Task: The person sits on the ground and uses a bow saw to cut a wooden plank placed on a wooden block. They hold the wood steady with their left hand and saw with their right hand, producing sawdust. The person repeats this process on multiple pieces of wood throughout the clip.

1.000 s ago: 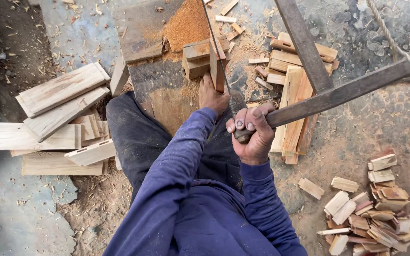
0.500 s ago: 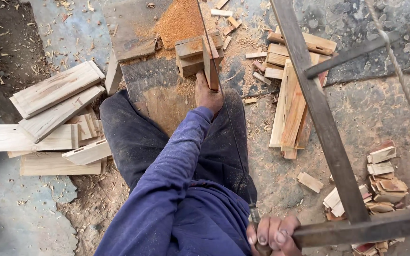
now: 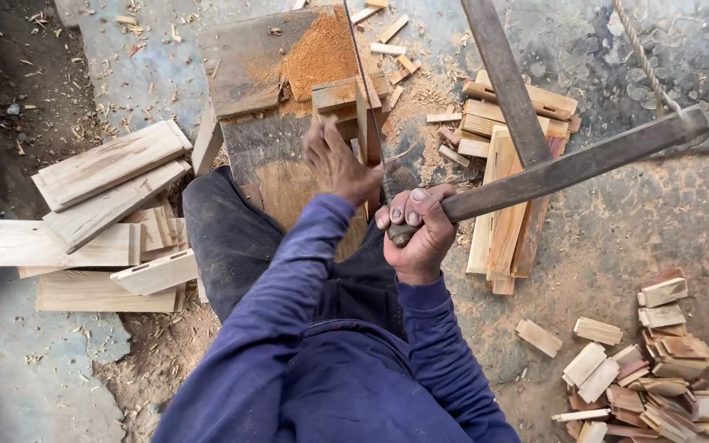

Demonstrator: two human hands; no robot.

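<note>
The upright wooden piece point(image 3: 364, 135) stands on end on the worn chopping block point(image 3: 268, 168), toward the block's far right corner, its long axis pointing up toward the camera and its thin edge facing the person. The left hand point(image 3: 334, 164) is the nearer one: it rests against the piece's left side, fingers wrapped loosely about it to steady it. The right hand point(image 3: 416, 226) sits just below and to the right of the piece, its grip pressed tight in a full fist around the end of the saw frame's wooden bar point(image 3: 568, 168), which runs off up and right. The thin blade point(image 3: 367, 98) runs along the piece's upper edge, apparently touching. Orange sawdust point(image 3: 317, 57) lies heaped at the block's far edge.
</note>
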